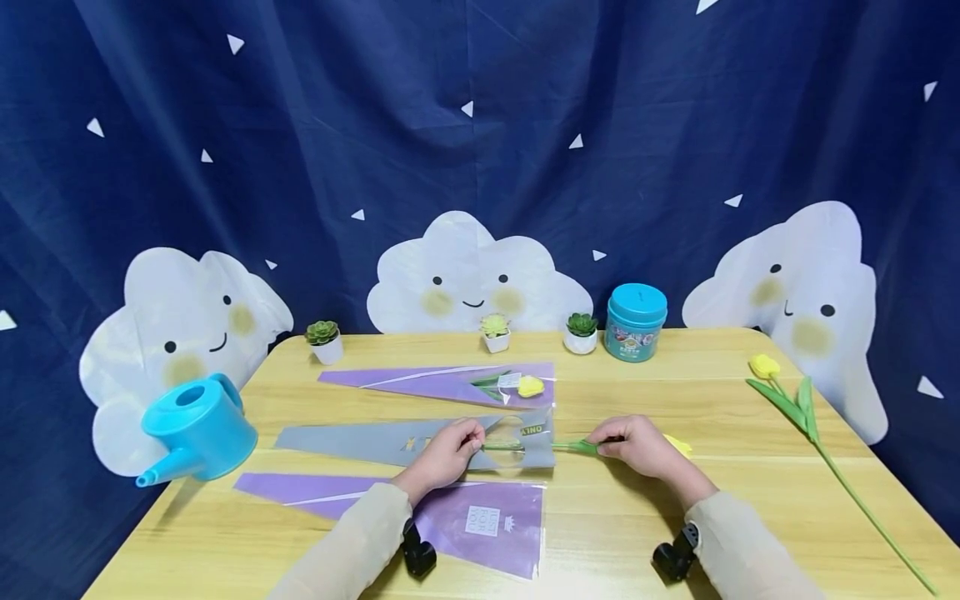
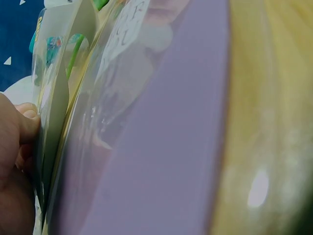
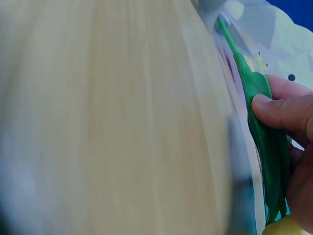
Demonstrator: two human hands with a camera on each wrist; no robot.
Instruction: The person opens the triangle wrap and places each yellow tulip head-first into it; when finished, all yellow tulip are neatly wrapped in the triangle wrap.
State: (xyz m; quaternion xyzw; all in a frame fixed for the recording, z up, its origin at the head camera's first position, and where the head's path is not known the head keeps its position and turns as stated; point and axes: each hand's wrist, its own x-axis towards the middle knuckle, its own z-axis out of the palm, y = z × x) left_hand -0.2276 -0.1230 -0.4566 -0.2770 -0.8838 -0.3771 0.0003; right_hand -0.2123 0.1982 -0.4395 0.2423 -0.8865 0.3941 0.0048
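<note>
My left hand (image 1: 452,448) pinches the upper layer of a grey flower sleeve (image 1: 341,439) with a clear window. In the left wrist view the thumb presses on the sleeve's edge, and its mouth stands parted. In my right hand (image 1: 636,446) is a yellow tulip (image 3: 259,98), held at its green leaves between thumb and fingers. Its stem runs left into the mouth of the grey sleeve. The yellow bloom (image 1: 678,444) shows partly behind the right hand. A purple sleeve (image 1: 487,525) lies nearer me, flat on the table.
Farther back lies a purple sleeve (image 1: 420,381) with a yellow tulip inside. Another tulip (image 1: 825,450) lies at the right. A blue watering can (image 1: 202,429) stands left. Small potted succulents (image 1: 495,333) and a teal jar (image 1: 636,323) line the table's (image 1: 645,542) back edge.
</note>
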